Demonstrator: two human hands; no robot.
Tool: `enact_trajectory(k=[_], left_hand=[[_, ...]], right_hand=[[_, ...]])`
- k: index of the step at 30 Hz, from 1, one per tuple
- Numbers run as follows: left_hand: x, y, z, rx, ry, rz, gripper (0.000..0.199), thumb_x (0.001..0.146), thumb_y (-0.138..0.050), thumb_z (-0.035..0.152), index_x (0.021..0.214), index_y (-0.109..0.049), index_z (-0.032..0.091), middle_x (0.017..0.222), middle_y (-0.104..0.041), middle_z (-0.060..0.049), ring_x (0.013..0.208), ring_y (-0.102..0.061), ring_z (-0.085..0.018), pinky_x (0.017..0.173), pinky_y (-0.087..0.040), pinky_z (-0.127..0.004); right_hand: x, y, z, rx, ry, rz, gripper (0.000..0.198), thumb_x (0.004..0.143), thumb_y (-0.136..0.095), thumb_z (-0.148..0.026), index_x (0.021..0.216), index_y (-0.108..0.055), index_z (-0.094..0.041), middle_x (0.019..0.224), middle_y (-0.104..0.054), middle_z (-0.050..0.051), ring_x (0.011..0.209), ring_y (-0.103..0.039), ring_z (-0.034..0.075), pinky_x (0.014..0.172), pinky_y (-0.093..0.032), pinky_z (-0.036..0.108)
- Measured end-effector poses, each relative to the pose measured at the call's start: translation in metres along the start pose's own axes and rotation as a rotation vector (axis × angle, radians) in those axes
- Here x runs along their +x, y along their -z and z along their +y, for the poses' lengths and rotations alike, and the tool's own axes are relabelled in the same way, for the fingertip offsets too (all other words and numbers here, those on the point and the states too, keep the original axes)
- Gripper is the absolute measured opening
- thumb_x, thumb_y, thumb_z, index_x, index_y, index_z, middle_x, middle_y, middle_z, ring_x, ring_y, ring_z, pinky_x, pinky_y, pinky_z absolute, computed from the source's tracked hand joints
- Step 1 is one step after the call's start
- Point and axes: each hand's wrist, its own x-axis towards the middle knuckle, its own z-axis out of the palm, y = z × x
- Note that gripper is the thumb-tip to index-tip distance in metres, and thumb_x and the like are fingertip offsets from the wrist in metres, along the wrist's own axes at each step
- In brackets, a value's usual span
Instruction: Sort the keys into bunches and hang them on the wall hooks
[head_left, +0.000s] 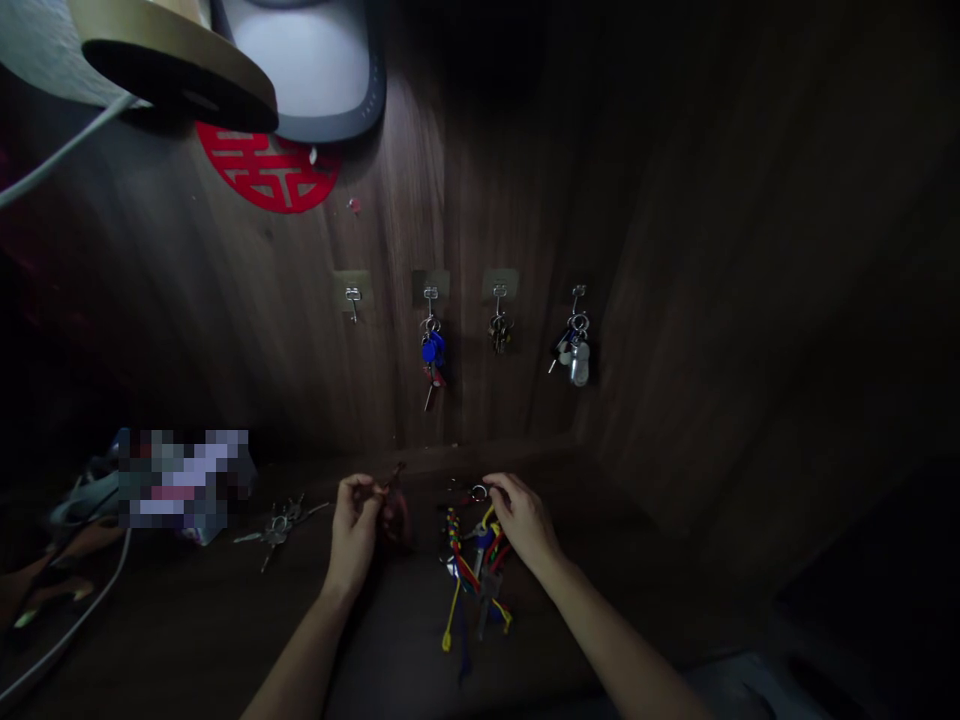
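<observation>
My right hand [525, 520] is closed in a pinch on a bunch of keys [484, 565] with braided red, yellow, green and blue cords. A silver ring [478, 493] shows at its fingertips. Whether the bunch hangs or rests on the surface is hard to tell. To the left, my left hand [355, 525] has its fingers pinched together at a small dark reddish item [397, 510], too blurred and dim to name. Beyond that hand, a separate bunch of keys [280, 524] lies on the dark wooden surface.
On the wooden wall, three hooks carry keys: a blue-tagged bunch [433, 350], a small bunch [499, 332] and one with a silvery fob [577, 360]. A bare hook [353, 300] is leftmost. A lamp [307, 75], red paper cutout [274, 175] and white cable [90, 610] are left.
</observation>
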Motion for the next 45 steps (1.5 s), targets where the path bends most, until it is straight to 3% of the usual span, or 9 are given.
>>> enact_trajectory(k=[7, 11, 18, 21, 24, 29, 33, 38, 45], left_hand=[[0.002, 0.009, -0.004, 0.427, -0.009, 0.053, 0.019, 0.073, -0.050, 0.027, 0.091, -0.050, 0.021, 0.075, -0.063, 0.000, 0.070, -0.063, -0.018, 0.065, -0.048, -0.028], [0.003, 0.013, -0.009, 0.681, -0.166, 0.045, 0.014, 0.073, -0.047, 0.023, 0.084, -0.055, 0.021, 0.080, -0.063, -0.004, 0.078, -0.061, -0.023, 0.073, -0.048, -0.035], [-0.008, 0.003, -0.001, 0.986, -0.568, -0.140, 0.023, 0.080, -0.045, 0.016, 0.093, -0.062, 0.023, 0.101, -0.060, -0.006, 0.093, -0.053, -0.025, 0.081, -0.043, -0.040], [-0.011, -0.001, 0.002, 1.096, -0.573, -0.100, 0.021, 0.082, -0.047, 0.019, 0.096, -0.062, 0.023, 0.099, -0.059, -0.007, 0.090, -0.052, -0.025, 0.077, -0.043, -0.038], [-0.011, -0.001, 0.001, 1.175, -0.531, -0.015, 0.019, 0.082, -0.047, 0.020, 0.095, -0.061, 0.021, 0.095, -0.059, -0.007, 0.088, -0.053, -0.026, 0.073, -0.043, -0.037], [-0.011, 0.003, 0.001, 1.213, -0.511, 0.079, 0.018, 0.084, -0.045, 0.021, 0.093, -0.060, 0.019, 0.087, -0.058, -0.008, 0.083, -0.052, -0.025, 0.071, -0.042, -0.036], [-0.011, 0.004, 0.001, 1.138, -0.545, 0.028, 0.018, 0.084, -0.045, 0.018, 0.093, -0.059, 0.021, 0.084, -0.058, -0.005, 0.083, -0.053, -0.025, 0.071, -0.042, -0.037], [-0.012, 0.001, -0.001, 0.954, -0.568, -0.001, 0.015, 0.085, -0.043, 0.019, 0.091, -0.057, 0.023, 0.082, -0.055, -0.002, 0.078, -0.057, -0.021, 0.071, -0.047, -0.034], [-0.014, -0.004, -0.004, 0.874, -0.627, 0.113, 0.014, 0.085, -0.050, 0.030, 0.097, -0.050, 0.023, 0.085, -0.050, -0.002, 0.071, -0.057, -0.018, 0.060, -0.052, -0.030]], right_hand=[[-0.001, 0.005, 0.010, -0.108, -0.067, 0.039, 0.024, 0.082, -0.041, -0.016, 0.095, -0.060, -0.023, 0.090, -0.064, 0.004, 0.079, -0.062, 0.020, 0.072, -0.049, 0.032], [-0.001, 0.007, 0.011, -0.113, -0.058, 0.052, 0.024, 0.082, -0.041, -0.014, 0.094, -0.061, -0.022, 0.087, -0.062, 0.004, 0.079, -0.061, 0.020, 0.072, -0.048, 0.032], [-0.004, 0.011, -0.009, -0.079, 0.228, 0.005, 0.026, 0.084, -0.043, -0.010, 0.096, -0.063, -0.022, 0.090, -0.064, 0.005, 0.089, -0.055, 0.020, 0.081, -0.044, 0.035], [-0.010, 0.012, -0.026, -0.071, 0.385, -0.175, 0.030, 0.086, -0.048, -0.013, 0.110, -0.060, -0.026, 0.100, -0.064, 0.003, 0.095, -0.053, 0.018, 0.084, -0.042, 0.035], [-0.016, 0.010, -0.038, -0.069, 0.483, -0.306, 0.025, 0.087, -0.052, -0.019, 0.107, -0.062, -0.028, 0.106, -0.063, 0.001, 0.101, -0.051, 0.018, 0.090, -0.039, 0.035], [-0.018, 0.005, -0.037, -0.084, 0.452, -0.306, 0.013, 0.087, -0.053, -0.022, 0.091, -0.066, -0.024, 0.101, -0.063, 0.001, 0.097, -0.052, 0.017, 0.094, -0.038, 0.036], [-0.017, 0.003, -0.034, -0.087, 0.447, -0.293, 0.012, 0.086, -0.054, -0.021, 0.091, -0.065, -0.023, 0.098, -0.062, 0.001, 0.095, -0.053, 0.017, 0.095, -0.038, 0.037], [-0.017, 0.004, -0.034, -0.154, 0.385, -0.259, 0.014, 0.083, -0.057, -0.021, 0.095, -0.063, -0.023, 0.094, -0.061, 0.003, 0.094, -0.053, 0.020, 0.090, -0.042, 0.039], [-0.018, 0.008, -0.038, -0.200, 0.362, -0.329, 0.031, 0.086, -0.051, -0.021, 0.115, -0.059, -0.030, 0.102, -0.061, 0.003, 0.101, -0.049, 0.020, 0.090, -0.039, 0.038]])
